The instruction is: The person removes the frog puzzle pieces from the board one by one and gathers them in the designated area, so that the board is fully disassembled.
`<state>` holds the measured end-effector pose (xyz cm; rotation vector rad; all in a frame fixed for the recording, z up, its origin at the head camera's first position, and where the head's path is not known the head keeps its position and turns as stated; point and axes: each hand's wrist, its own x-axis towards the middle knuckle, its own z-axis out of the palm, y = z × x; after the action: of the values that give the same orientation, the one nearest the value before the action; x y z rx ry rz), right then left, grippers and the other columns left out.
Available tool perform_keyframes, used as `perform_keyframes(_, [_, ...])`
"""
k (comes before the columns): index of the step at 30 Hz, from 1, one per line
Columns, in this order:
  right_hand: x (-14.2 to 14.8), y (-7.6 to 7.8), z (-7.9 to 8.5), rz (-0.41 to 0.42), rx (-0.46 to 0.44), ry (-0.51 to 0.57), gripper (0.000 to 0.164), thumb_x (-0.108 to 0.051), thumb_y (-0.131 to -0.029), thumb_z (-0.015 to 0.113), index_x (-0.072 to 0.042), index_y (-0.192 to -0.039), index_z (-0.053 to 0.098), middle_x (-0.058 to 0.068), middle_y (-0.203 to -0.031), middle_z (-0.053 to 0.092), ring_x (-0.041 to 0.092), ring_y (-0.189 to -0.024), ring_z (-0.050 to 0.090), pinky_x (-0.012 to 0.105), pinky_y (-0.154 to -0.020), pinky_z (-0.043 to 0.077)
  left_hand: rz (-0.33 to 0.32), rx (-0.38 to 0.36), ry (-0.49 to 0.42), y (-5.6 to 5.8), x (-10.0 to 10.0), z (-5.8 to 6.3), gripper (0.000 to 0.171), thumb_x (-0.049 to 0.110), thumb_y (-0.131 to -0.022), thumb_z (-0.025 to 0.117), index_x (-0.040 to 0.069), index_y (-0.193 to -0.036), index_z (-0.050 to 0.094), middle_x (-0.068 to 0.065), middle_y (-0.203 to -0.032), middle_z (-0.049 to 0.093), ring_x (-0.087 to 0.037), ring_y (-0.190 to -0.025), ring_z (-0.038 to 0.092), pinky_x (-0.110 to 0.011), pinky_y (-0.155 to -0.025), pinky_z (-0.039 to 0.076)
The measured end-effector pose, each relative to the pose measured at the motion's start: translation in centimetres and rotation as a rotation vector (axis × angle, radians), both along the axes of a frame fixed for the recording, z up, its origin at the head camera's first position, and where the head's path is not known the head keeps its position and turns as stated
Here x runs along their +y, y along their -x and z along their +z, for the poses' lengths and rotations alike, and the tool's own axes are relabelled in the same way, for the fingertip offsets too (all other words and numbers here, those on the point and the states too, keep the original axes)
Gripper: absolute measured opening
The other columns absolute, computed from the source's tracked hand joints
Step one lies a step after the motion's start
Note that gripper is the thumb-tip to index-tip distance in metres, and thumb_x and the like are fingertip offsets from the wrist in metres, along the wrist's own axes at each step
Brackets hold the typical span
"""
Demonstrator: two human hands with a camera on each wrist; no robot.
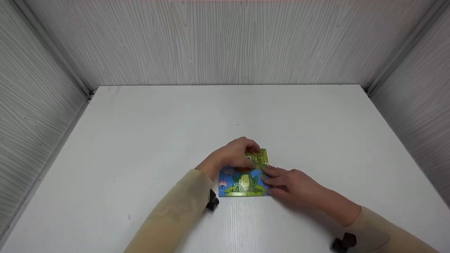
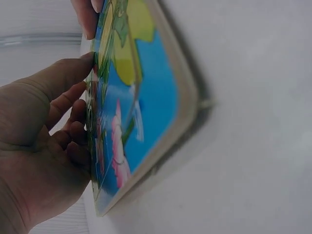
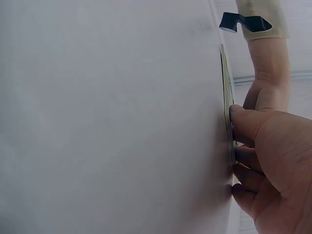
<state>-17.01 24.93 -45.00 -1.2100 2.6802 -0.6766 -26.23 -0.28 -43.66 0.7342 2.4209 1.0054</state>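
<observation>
A frog jigsaw puzzle (image 1: 246, 182) in a thin, flat board lies on the white table, with a blue background, green leaves and pink flowers. Over its upper left part is my left hand (image 1: 233, 153), fingers bent and thumb set apart, the frog's eye showing between them. In the left wrist view the left thumb (image 2: 73, 73) meets the picture's face. I cannot tell whether this hand pinches a piece. My right hand (image 1: 299, 184) touches the puzzle's right edge with its extended fingers. The right wrist view shows the right thumb (image 3: 246, 119) against the board's thin side.
The white table (image 1: 158, 123) reaches back to a pale wood-grain panel (image 1: 225, 42). Similar panels stand along the left (image 1: 31, 88) and right (image 1: 415, 80) sides. A black device (image 1: 212, 201) sits at the left cuff, another (image 1: 344, 242) at the right cuff.
</observation>
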Motion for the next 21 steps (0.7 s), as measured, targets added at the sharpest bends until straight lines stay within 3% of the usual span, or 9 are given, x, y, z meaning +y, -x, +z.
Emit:
perform_keyframes(5, [-0.12,-0.06,0.03,-0.002,-0.005,-0.004,0.041,-0.019,-0.102,0.073,-0.006,-0.141,0.068,0.013,-0.154,0.056,0.033,-0.141,0.054,0.054,-0.103,0.052,-0.01,-0.01,-0.007,-0.09,-0.06,0.03,0.037,0.018,-0.091,0.082,0.012,-0.126,0.073,-0.001,-0.123,0.059,-0.018,-0.11,0.058,-0.034,-0.102,0.05])
perform_keyframes(12, [-0.2,-0.04,-0.09,-0.005,-0.015,-0.001,0.042,-0.021,-0.103,0.073,-0.007,-0.142,0.067,0.012,-0.155,0.055,0.032,-0.142,0.053,0.055,-0.104,0.052,-0.023,0.018,0.046,-0.03,0.12,0.02,0.053,0.018,-0.091,0.081,0.016,-0.142,0.068,-0.003,-0.131,0.059,-0.017,-0.116,0.057,-0.035,-0.107,0.048])
perform_keyframes(21, [-0.05,-0.16,-0.18,-0.003,-0.009,0.016,0.044,-0.026,-0.102,0.074,-0.007,-0.142,0.067,0.011,-0.155,0.055,0.031,-0.142,0.053,0.053,-0.105,0.051,-0.023,0.044,0.079,0.01,0.69,0.25,0.055,0.022,-0.087,0.087,0.017,-0.138,0.069,-0.005,-0.127,0.058,-0.021,-0.114,0.058,-0.038,-0.105,0.05])
